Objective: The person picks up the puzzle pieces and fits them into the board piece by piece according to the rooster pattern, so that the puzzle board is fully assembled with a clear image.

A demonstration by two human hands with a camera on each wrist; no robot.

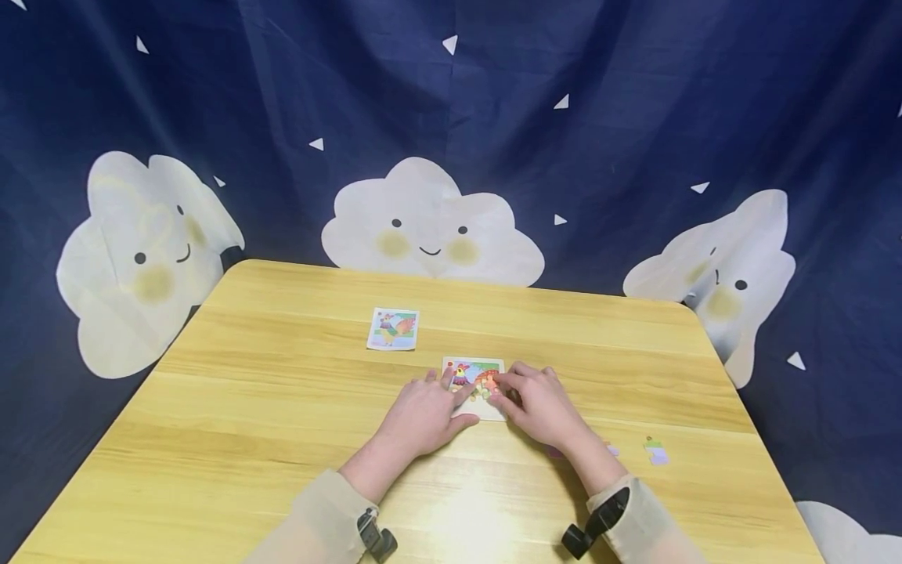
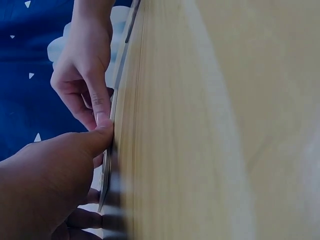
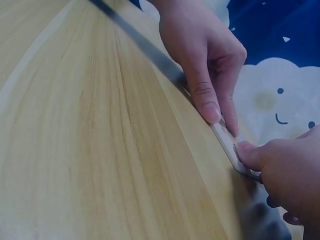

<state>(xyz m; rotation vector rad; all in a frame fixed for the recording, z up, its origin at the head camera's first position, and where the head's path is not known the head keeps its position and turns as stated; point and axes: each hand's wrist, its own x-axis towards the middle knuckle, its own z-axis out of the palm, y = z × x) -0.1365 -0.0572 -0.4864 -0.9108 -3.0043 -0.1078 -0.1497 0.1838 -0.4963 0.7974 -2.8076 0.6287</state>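
Note:
A small white jigsaw board (image 1: 486, 411) lies on the table, its colourful rooster picture partly covered by fingers. My left hand (image 1: 426, 411) rests on the board's left side. Its index finger presses on the picture and its thumb touches the near edge; the hand also shows in the left wrist view (image 2: 47, 180). From the right, my right hand (image 1: 539, 403) pinches an orange-patterned puzzle piece (image 1: 489, 381) between thumb and index finger over the picture. The right wrist view shows that hand (image 3: 292, 172) close up, but the piece is largely hidden there.
A square rooster picture card (image 1: 393, 329) lies farther back on the wooden table (image 1: 282, 376). Loose puzzle pieces lie at the right, one purple and green (image 1: 656, 452), others partly behind my right forearm. A dark blue curtain (image 1: 606, 157) with clouds hangs behind.

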